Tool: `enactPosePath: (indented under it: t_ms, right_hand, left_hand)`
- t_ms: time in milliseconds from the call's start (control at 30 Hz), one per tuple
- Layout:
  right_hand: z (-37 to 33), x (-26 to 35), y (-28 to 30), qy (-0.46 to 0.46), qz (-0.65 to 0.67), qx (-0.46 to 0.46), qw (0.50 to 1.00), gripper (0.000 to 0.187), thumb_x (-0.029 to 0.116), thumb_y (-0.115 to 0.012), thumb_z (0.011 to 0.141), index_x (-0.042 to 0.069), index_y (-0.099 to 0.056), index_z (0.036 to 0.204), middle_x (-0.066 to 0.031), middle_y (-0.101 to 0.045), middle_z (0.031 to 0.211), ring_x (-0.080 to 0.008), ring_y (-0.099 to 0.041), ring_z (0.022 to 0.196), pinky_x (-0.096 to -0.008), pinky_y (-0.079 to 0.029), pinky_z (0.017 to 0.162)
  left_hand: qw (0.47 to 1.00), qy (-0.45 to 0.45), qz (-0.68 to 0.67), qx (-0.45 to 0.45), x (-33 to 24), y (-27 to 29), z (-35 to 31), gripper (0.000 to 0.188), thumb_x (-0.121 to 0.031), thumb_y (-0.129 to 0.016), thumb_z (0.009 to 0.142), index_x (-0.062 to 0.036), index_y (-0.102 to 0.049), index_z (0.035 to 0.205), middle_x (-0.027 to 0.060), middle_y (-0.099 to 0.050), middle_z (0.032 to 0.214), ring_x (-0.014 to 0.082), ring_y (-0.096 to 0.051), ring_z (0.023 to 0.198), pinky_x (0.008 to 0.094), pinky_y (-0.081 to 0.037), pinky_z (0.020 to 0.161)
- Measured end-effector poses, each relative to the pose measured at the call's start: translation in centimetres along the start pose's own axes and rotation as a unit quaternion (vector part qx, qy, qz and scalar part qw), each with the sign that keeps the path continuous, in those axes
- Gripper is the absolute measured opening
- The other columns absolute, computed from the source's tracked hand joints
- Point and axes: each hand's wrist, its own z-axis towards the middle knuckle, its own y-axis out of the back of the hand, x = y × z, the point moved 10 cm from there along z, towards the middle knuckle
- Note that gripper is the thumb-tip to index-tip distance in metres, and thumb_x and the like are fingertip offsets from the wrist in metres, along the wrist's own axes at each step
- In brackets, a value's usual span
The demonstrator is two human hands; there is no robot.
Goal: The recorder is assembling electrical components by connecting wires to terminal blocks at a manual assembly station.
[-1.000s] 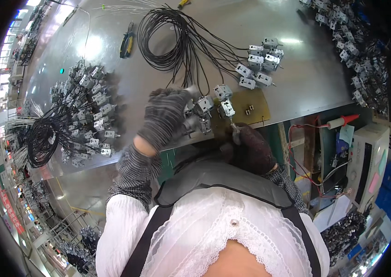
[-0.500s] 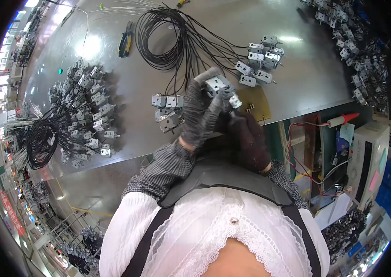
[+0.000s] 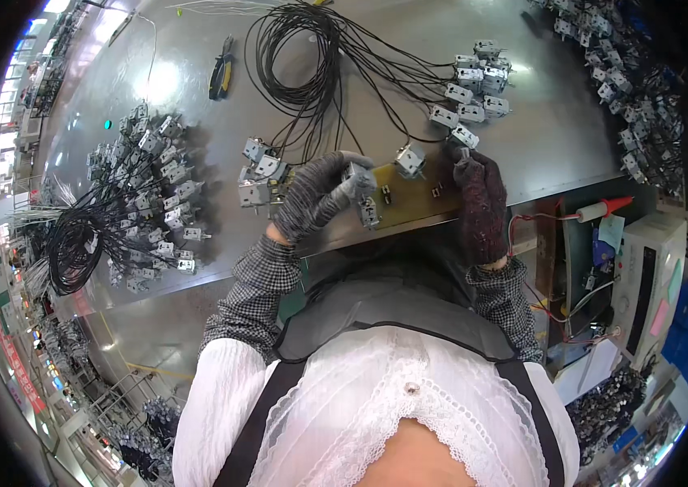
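My left hand point(image 3: 320, 195), in a grey striped glove, is closed around a small boxy metal motor point(image 3: 368, 209) over the table's near edge. My right hand point(image 3: 482, 203), in a dark maroon glove, has its fingers drawn together at the near end of another silver motor point(image 3: 465, 136), beside the right-hand cluster; the exact grip is partly hidden. Between the hands a single wired motor point(image 3: 410, 161) rests at the far edge of a yellowish mat point(image 3: 397, 195). Several more motors point(image 3: 256, 191) sit beside my left hand. Black wires run from the motors to a large coil point(image 3: 295, 61).
Yellow-and-black pliers point(image 3: 221, 73) lie toward the back of the metal table point(image 3: 539, 146). A heap of wired motors point(image 3: 149, 195) covers the left side, another pile point(image 3: 616, 81) the far right. A red-tipped probe point(image 3: 604, 210) and a beige instrument box point(image 3: 644, 284) are at right.
My hands were together around a motor and are now apart, the left moved left and the right moved right and outward. The right cluster shifted slightly away; the left motors also moved.
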Motion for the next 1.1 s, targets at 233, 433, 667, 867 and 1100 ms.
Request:
enactPosePath:
  t_ms: [233, 433, 667, 867, 1100]
  right_hand:
    - [-0.1, 1.4, -1.0, 0.029, -0.043, 0.028, 0.998, 0.033, 0.020, -0.049, 0.113, -0.001, -0.063, 0.134, -0.0120, -0.072, 0.123, -0.0182, -0.067, 0.108, -0.0341, -0.053, 0.100]
    - [-2.7, 3.9, -2.3, -0.007, -0.073, 0.121, 0.990, 0.021, 0.016, -0.060, 0.106, 0.002, -0.068, 0.120, -0.0108, -0.075, 0.101, -0.0174, -0.069, 0.092, -0.0342, -0.056, 0.083]
    - [-5.6, 5.4, -5.8, 0.179, -0.228, 0.155, 0.944, 0.024, 0.010, -0.077, 0.091, 0.003, -0.068, 0.113, -0.0152, -0.070, 0.096, -0.0291, -0.068, 0.084, -0.0381, -0.055, 0.075]
    - [-7.4, 6.0, -6.2, 0.271, -0.124, 0.151, 0.943, 0.021, 0.006, -0.074, 0.092, 0.002, -0.067, 0.111, -0.0173, -0.067, 0.097, -0.0302, -0.066, 0.082, -0.0408, -0.053, 0.072]
    - [-7.6, 1.2, -5.3, 0.032, -0.163, 0.117, 0.979, 0.020, 0.014, -0.066, 0.101, 0.001, -0.065, 0.116, -0.0156, -0.067, 0.095, -0.0263, -0.066, 0.081, -0.0420, -0.054, 0.070]
  left_hand:
    - [0.988, 0.013, 0.155, 0.016, 0.6, -1.8, 1.3, 0.037, -0.025, -0.069, 0.103, -0.0050, -0.066, 0.134, 0.0109, -0.072, 0.111, 0.0212, -0.071, 0.104, 0.0357, -0.058, 0.092]
    - [0.931, 0.004, 0.364, -0.006, 0.4, -2.8, 1.5, 0.040, -0.032, -0.075, 0.098, -0.0075, -0.069, 0.129, 0.0137, -0.074, 0.103, 0.0251, -0.075, 0.092, 0.0381, -0.060, 0.084]
    - [0.948, 0.013, 0.317, -0.024, 0.4, -3.0, 1.9, 0.045, -0.040, -0.077, 0.096, -0.0055, -0.070, 0.124, 0.0158, -0.074, 0.102, 0.0278, -0.075, 0.089, 0.0391, -0.060, 0.080]
    - [0.947, 0.010, 0.318, -0.037, -0.1, -3.1, 1.5, 0.048, -0.046, -0.079, 0.091, -0.0051, -0.072, 0.115, 0.0175, -0.074, 0.096, 0.0325, -0.075, 0.086, 0.0431, -0.060, 0.078]
    - [0.900, -0.059, 0.431, -0.038, -1.5, -4.4, 1.6, 0.048, -0.051, -0.082, 0.086, -0.0082, -0.076, 0.109, 0.0151, -0.072, 0.089, 0.0317, -0.073, 0.078, 0.0420, -0.059, 0.074]
